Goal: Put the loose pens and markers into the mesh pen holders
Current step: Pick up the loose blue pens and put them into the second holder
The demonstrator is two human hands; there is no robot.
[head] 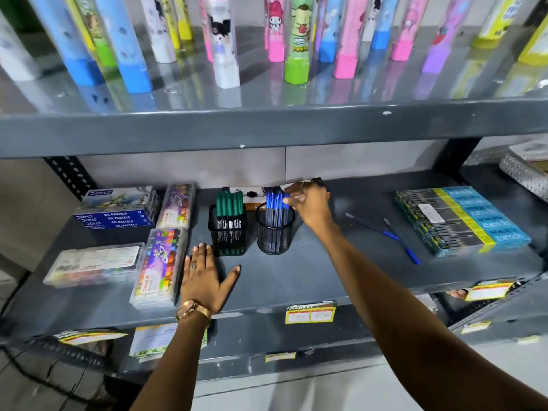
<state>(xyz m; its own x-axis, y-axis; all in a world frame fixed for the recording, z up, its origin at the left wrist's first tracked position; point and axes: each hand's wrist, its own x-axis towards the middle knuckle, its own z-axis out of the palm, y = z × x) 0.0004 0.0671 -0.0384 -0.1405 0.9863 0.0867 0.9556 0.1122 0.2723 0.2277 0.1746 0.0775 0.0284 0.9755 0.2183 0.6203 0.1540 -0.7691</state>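
A square black mesh holder (227,232) stands on the grey shelf (296,274) with several green-capped markers (229,204) upright in it. Right of it a round black mesh holder (275,232) holds several blue-capped pens (274,203). My right hand (311,204) is at the round holder's right rim, fingertips pinched on the blue cap of a pen standing in it. My left hand (204,275) lies flat on the shelf, fingers spread, just in front of the square holder, holding nothing. Two loose blue pens (394,235) lie on the shelf to the right.
Pastel boxes (115,216) and crayon cases (160,266) fill the shelf's left side. A stack of yellow and blue boxes (462,219) sits at the right. A flat card (296,188) leans behind the holders. Colourful tall tubes (225,46) stand on the shelf above.
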